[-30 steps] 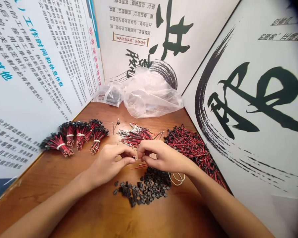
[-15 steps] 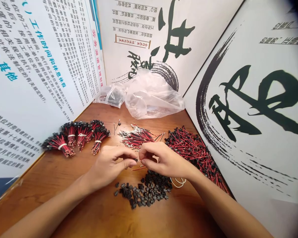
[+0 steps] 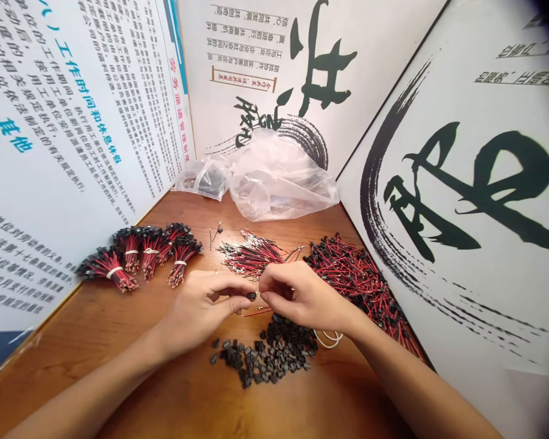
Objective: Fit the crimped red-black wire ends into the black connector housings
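Note:
My left hand (image 3: 205,305) pinches a small black connector housing (image 3: 251,296) between thumb and forefinger. Close against it on the right, my right hand (image 3: 297,292) is closed, thumb to forefinger; whatever lies in that pinch is too small to make out. Below both hands spreads a pile of loose black connector housings (image 3: 274,353). Behind the fingers lies a heap of red and black wires (image 3: 251,253) with bare metal ends. To the right is a larger heap of red and black wires with black connectors (image 3: 357,280), partly behind my right hand.
Several tied wire bundles (image 3: 150,250) stand at the left by the wall. Clear plastic bags (image 3: 279,183) sit at the back, one with dark contents (image 3: 208,181). White rubber bands (image 3: 329,339) lie beside the housings. Printed panels (image 3: 265,61) enclose the wooden table (image 3: 165,390).
The fingertips have parted slightly, and the black connector housing in my left hand now shows more plainly. Otherwise both hands have hardly moved.

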Motion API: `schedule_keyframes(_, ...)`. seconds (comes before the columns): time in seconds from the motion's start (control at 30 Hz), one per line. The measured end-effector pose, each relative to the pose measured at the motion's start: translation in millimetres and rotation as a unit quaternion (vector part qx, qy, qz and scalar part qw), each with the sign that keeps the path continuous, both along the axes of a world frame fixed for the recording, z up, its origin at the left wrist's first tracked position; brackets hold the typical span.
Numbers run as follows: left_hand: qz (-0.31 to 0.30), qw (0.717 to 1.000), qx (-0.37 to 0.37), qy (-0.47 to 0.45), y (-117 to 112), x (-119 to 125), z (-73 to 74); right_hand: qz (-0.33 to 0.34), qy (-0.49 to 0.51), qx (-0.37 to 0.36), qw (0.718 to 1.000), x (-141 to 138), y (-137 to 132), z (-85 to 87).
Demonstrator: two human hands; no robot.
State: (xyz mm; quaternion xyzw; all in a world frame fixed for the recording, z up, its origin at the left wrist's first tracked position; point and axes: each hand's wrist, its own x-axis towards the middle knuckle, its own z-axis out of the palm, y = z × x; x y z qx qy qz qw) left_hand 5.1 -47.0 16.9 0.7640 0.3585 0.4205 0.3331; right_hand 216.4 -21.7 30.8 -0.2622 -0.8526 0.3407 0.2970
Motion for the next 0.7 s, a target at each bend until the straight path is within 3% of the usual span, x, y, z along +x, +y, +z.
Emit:
schedule_keyframes(0.23, 0.009, 0.998, 0.061, -0.005, 1, 0, -5.1, -0.036, -0.042, 0.059, 0.997, -2, -7, 0.5)
schedule_keyframes(0.4, 0.017, 1.000, 0.020, -0.010, 1, 2, -5.3, -0.082, -0.107, 0.090, 0.987, -6, -16, 3.1)
schedule_keyframes(0.57, 0.008, 0.998, -0.023, -0.052, 0, 4, -4.0, -0.085, -0.003, 0.030, 0.996, -10, -17, 2.0)
schedule_keyframes(0.7, 0.017, 0.996, -0.040, -0.083, -1, 5, -5.0, -0.110, 0.019, -0.041, 0.993, -11, -15, 2.8)
